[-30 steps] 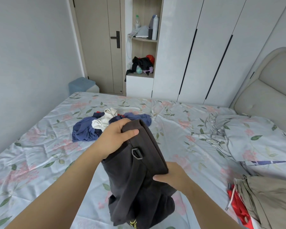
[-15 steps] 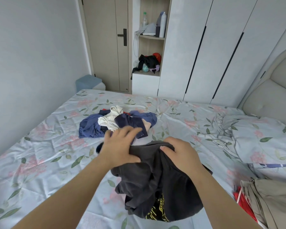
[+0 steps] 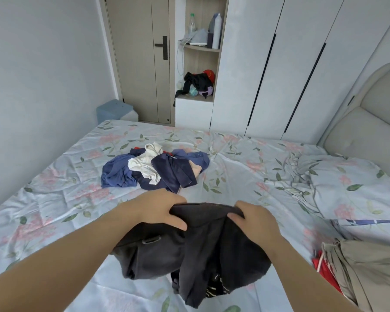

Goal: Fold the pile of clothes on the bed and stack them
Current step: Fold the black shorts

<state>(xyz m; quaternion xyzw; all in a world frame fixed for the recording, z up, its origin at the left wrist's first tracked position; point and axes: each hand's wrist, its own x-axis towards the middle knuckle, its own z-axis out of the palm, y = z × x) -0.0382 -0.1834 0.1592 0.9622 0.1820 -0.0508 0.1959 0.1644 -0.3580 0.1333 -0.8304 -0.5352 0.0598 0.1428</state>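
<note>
While our left hand (image 3: pixel 160 210) and right hand (image 3: pixel 252 219) grip the dark garment (image 3: pixel 212 248) with curled fingers (image 3: pixel 177 224), its top edge runs side to side between them | cloth hangs below our fingers | pile (image 3: pixel 155 170) lies beyond, nearer our left hand, on the bed (image 3: pixel 54 199).

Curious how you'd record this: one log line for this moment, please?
left hand: grips black garment at top edge | right hand: grips same edge | unfolded pile: beyond, on bed
</note>
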